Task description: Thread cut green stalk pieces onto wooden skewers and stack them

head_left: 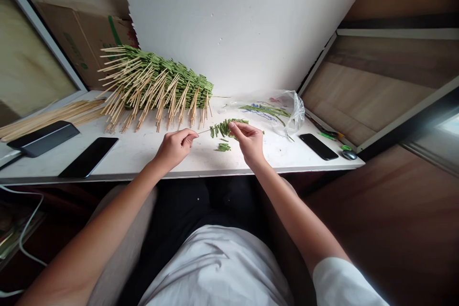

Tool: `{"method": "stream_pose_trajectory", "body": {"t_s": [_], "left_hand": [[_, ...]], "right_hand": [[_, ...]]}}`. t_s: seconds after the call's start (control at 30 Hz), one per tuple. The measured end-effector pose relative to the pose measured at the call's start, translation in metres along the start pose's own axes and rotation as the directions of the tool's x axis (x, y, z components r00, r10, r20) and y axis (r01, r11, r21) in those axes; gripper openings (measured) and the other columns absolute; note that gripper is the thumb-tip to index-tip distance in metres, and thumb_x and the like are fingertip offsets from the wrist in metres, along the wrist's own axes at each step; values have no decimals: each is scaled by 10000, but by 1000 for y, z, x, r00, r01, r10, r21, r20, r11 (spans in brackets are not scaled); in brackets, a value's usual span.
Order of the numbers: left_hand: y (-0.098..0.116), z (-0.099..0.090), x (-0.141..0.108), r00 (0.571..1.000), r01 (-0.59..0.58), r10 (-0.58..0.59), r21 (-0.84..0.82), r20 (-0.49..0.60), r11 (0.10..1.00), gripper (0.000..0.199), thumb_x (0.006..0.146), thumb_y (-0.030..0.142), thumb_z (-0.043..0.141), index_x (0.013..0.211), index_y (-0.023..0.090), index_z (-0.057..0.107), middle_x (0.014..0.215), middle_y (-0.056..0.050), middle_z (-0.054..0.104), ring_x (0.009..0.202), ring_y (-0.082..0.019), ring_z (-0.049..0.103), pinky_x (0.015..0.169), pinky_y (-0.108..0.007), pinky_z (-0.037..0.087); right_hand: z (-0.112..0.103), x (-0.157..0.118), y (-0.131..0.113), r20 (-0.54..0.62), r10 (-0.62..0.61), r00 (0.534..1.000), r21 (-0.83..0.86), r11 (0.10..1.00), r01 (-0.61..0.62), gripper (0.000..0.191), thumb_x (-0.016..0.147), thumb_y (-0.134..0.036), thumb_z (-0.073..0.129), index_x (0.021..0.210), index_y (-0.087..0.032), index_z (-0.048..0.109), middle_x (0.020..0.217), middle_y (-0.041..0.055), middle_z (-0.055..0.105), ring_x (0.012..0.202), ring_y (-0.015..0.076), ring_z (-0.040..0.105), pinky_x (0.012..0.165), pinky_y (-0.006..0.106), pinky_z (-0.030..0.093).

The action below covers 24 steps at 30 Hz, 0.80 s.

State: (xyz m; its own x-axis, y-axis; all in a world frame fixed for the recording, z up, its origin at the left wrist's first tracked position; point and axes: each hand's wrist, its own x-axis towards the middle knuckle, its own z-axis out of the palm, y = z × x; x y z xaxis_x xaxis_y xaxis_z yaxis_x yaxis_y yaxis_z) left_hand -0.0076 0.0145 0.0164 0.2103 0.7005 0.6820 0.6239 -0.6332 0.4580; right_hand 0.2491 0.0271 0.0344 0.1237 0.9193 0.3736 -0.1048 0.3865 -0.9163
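Note:
My left hand [176,148] is closed around the bare end of a thin wooden skewer [204,131]. Several short green bean pieces [219,128] are threaded crosswise on the skewer, to the right of that hand. At the other end, my right hand [248,140] pinches with thumb and fingers at the pieces near the tip; its fingers hide what exactly lies between them. Below the skewer, a few loose cut bean pieces [224,147] lie on the white table [193,162].
A big stack of filled bean skewers [158,81] stands at the back left, sticks pointing forward. Bare skewers [53,117] lie left, near a black device [45,138] and a phone [88,157]. Rightward are a plastic bag [296,110] with long beans and another phone [318,147].

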Motion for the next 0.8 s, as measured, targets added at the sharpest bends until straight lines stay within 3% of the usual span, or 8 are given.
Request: {"method": "stream_pose_trajectory", "body": {"t_s": [0.2, 0.33, 0.4, 0.47, 0.57, 0.7, 0.8], "left_hand": [[0, 3, 0, 1000, -1, 1, 0, 28, 1000, 314, 1071, 310, 508, 960, 188, 775, 672, -19, 678, 605, -164, 634, 674, -275, 481], [-8, 2, 1, 999, 44, -45, 58, 21, 997, 338, 1087, 359, 496, 984, 195, 773, 678, -15, 675, 609, -174, 629, 667, -287, 462], [-15, 1, 2, 997, 69, -70, 83, 13, 994, 344, 1085, 371, 496, 977, 197, 773, 677, -16, 679, 610, -179, 632, 669, -291, 458], [-21, 0, 3, 995, 92, -94, 104, 15, 990, 341, 1074, 365, 497, 964, 199, 775, 681, -20, 691, 616, -187, 637, 670, -293, 459], [-29, 1, 3, 992, 119, -123, 127, 26, 985, 332, 1054, 355, 502, 960, 202, 782, 705, -31, 718, 638, -202, 651, 672, -299, 465], [-35, 4, 1, 988, 135, -144, 147, 53, 980, 324, 1039, 344, 510, 980, 208, 798, 713, -39, 734, 643, -216, 658, 671, -306, 468], [-37, 6, 0, 985, 146, -160, 172, 66, 974, 318, 1031, 333, 515, 1000, 213, 808, 750, -51, 757, 681, -233, 678, 680, -312, 476]], "right_hand": [[-1, 2, 3, 28, -10, 1000, -13, 1000, 11, 440, 726, -633, 923, 905, -237, 857, 993, 70, 841, 949, 270, 791, 862, 416, 661], [-13, 14, 15, 161, -41, 986, -65, 997, 52, 471, 781, -623, 892, 1086, -266, 854, 1128, 72, 840, 1089, 289, 783, 907, 423, 649], [-24, 22, 23, 253, -59, 966, -201, 973, 112, 446, 861, -618, 827, 1148, -277, 844, 1143, 80, 839, 1126, 297, 767, 934, 451, 630], [-34, 28, 31, 347, -53, 936, -441, 872, 212, 341, 914, -562, 793, 1064, -263, 862, 1085, 99, 843, 1097, 319, 743, 975, 506, 590], [-42, 29, 45, 437, -2, 899, -687, 645, 335, 217, 988, -388, 731, 1036, -226, 868, 1052, 125, 836, 1048, 337, 698, 1075, 562, 501], [-41, 26, 59, 424, -10, 906, -803, 458, 381, 302, 1053, -286, 596, 1211, -204, 840, 1094, 147, 805, 1080, 350, 638, 1042, 506, 494], [-39, 29, 64, 416, -34, 909, -832, 389, 395, 303, 1043, -321, 611, 1163, -194, 859, 1044, 165, 792, 1091, 381, 599, 987, 501, 512]]}}
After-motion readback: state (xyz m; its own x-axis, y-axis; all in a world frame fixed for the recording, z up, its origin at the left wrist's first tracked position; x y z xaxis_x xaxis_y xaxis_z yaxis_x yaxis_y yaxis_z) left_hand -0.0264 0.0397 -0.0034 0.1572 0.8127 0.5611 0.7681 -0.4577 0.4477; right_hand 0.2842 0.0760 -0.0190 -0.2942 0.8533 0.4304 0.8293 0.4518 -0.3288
